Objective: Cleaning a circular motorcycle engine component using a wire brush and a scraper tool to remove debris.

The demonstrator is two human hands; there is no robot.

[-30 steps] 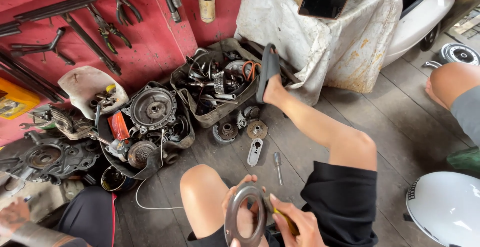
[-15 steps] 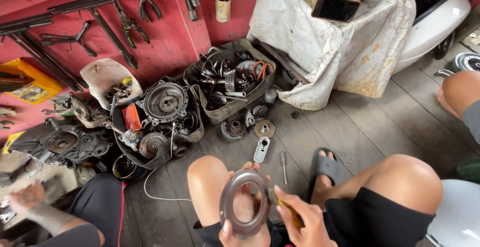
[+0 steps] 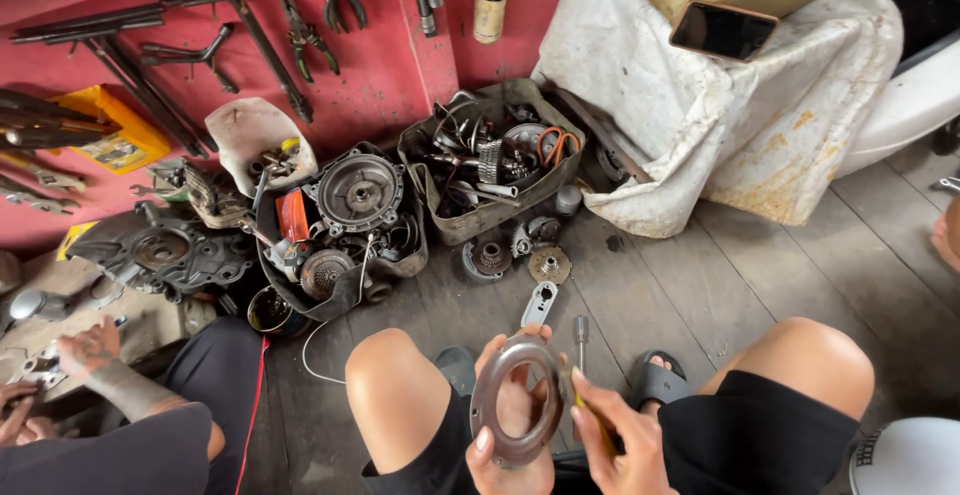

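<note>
The person's left hand (image 3: 512, 455) holds a flat grey metal ring (image 3: 520, 398) upright in front of the knees, the fingers closed around its lower rim and the fingertips showing over its top edge, so the grip is firm on the ring. The right hand (image 3: 618, 447) is closed around a thin tool with a yellow handle (image 3: 592, 423), and its tip lies against the right side of the ring. Both hands are low in the middle, between the person's two bare knees. Just beyond the ring, on the wooden floor (image 3: 700, 285), lie a small flat wrench (image 3: 539, 305) and a screwdriver (image 3: 580, 335), and farther away some round engine parts (image 3: 520, 255). Against the red wall (image 3: 390, 65) stand a grey tub of metal parts (image 3: 492, 160) and a black tray with a round engine cover (image 3: 355, 195). At the far right corner a dirty white cloth (image 3: 720, 125) covers a box, with a phone (image 3: 723, 31) on top. At the left edge another person's hand (image 3: 85, 347) rests near small parts
</note>
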